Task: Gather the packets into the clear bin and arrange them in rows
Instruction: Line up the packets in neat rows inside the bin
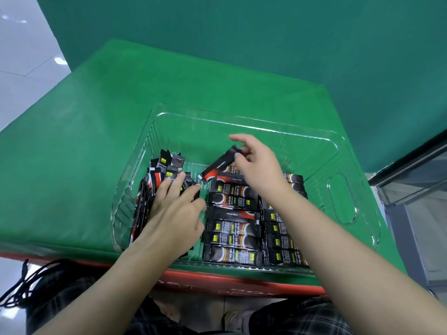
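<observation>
A clear bin [244, 124] stands on the green table and holds several black and red coffee packets. Two flat rows of packets [232, 228] lie along its middle and right. A loose bunch of packets [158, 170] leans against the left wall. My left hand [176, 209] rests on that bunch with straight, spread fingers. My right hand [256, 163] pinches one end of a single packet [219, 165], which hangs tilted above the far end of the middle row.
The green table [84, 146] stretches left of and behind the bin, with a red front edge [217, 284]. Black cables [26, 284] lie at the lower left. A glass-fronted cabinet [416, 189] stands at the right. The bin's far half is bare.
</observation>
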Tool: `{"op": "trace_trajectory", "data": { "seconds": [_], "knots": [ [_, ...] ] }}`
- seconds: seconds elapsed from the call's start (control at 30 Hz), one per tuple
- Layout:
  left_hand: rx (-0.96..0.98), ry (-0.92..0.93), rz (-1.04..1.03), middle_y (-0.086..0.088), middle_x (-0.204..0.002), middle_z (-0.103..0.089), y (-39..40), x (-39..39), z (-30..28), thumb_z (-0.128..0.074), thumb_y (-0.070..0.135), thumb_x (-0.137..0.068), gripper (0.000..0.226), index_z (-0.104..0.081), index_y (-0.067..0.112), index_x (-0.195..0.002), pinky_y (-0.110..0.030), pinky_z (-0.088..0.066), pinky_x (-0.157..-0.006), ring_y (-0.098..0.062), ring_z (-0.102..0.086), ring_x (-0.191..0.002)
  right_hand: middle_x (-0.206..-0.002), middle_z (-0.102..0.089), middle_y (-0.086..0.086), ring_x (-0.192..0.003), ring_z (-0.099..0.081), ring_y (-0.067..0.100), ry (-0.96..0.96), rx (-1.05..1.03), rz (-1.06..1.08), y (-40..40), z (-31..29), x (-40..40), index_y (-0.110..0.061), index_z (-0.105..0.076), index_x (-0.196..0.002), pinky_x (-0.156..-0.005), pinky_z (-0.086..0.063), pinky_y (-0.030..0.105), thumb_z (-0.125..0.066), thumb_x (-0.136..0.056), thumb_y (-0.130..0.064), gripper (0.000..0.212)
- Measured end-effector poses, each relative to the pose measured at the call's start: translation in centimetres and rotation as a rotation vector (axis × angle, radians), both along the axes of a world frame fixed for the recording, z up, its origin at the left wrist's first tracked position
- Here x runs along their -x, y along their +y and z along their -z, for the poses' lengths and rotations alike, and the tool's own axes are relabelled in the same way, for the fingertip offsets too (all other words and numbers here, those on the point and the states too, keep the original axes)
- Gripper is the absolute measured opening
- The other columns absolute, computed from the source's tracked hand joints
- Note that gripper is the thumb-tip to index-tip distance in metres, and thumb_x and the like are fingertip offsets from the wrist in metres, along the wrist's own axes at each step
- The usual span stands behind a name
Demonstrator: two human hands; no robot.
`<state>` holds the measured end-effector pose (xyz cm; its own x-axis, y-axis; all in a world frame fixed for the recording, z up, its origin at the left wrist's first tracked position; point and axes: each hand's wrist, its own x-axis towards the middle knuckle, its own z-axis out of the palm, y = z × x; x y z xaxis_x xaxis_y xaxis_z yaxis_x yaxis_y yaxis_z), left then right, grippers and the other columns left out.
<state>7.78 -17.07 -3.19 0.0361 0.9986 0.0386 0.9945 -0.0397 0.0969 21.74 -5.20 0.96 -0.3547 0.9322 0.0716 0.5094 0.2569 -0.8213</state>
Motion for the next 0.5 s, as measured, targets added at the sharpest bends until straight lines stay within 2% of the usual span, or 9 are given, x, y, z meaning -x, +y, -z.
{"op": "trace_trajectory", "data": {
  "seconds": [0.07,0.13,0.2,0.27,0.37,0.5],
  "knots": [
    [0.007,-0.007,-0.008,0.004,-0.155,-0.029,0.1,-0.1,0.0,-0.045,0.031,-0.091,0.034,-0.06,0.032,-0.121,-0.038,0.018,-0.107,-0.027,-0.003,-0.147,-0.079,-0.063,-0.009,-0.076,-0.068,0.028,0.01,0.052,0.045,-0.8,-0.2,-1.7,-0.035,-0.06,-0.096,-0.075,-0.057,0.043,-0.05,-0.087,-0.002,0.036],
    [0.025,-0.011,-0.015,0.005,-0.156,-0.026,0.0,-0.1,0.0,-0.043,0.031,-0.092,0.035,-0.058,0.033,-0.123,-0.038,0.018,-0.107,-0.026,-0.001,-0.147,-0.078,-0.066,0.001,-0.069,-0.067,0.021,0.033,0.135,0.076,-1.8,-0.2,-3.2,-0.031,-0.059,-0.085,-0.073,-0.056,0.035,-0.052,-0.087,0.0,0.032],
    [0.034,-0.014,-0.016,0.005,-0.156,-0.025,0.0,-0.1,-0.1,-0.043,0.031,-0.092,0.035,-0.057,0.033,-0.124,-0.038,0.018,-0.107,-0.025,0.0,-0.147,-0.075,-0.063,0.005,-0.062,-0.061,0.015,0.011,0.201,0.051,-3.0,-0.2,-4.6,-0.025,-0.058,-0.082,-0.068,-0.051,0.028,-0.056,-0.088,-0.001,0.025],
    [0.036,-0.02,-0.022,0.004,-0.156,-0.026,0.0,-0.1,-0.2,-0.043,0.031,-0.092,0.036,-0.057,0.033,-0.125,-0.038,0.018,-0.107,-0.025,0.0,-0.147,-0.073,-0.062,-0.001,-0.064,-0.056,0.01,-0.058,0.242,-0.001,-4.1,-0.1,-6.0,-0.023,-0.061,-0.078,-0.067,-0.047,0.026,-0.061,-0.087,-0.006,0.019],
    [0.038,-0.034,-0.023,0.003,-0.156,-0.027,0.1,-0.1,-0.2,-0.045,0.03,-0.091,0.035,-0.058,0.031,-0.124,-0.038,0.017,-0.108,-0.026,-0.001,-0.147,-0.074,-0.064,-0.006,-0.069,-0.056,0.005,-0.156,0.303,-0.083,-5.2,0.1,-7.8,-0.023,-0.064,-0.076,-0.073,-0.048,0.024,-0.066,-0.085,-0.011,0.015],
    [0.015,-0.052,-0.007,0.0,-0.152,-0.036,0.0,0.0,-0.2,-0.05,0.027,-0.088,0.032,-0.065,0.03,-0.117,-0.04,0.011,-0.11,-0.029,-0.01,-0.146,-0.071,-0.064,-0.01,-0.066,-0.056,-0.001,-0.217,0.371,-0.166,-6.2,0.4,-9.2,-0.024,-0.065,-0.073,-0.072,-0.047,0.018,-0.068,-0.084,-0.01,0.018]
  ]
}}
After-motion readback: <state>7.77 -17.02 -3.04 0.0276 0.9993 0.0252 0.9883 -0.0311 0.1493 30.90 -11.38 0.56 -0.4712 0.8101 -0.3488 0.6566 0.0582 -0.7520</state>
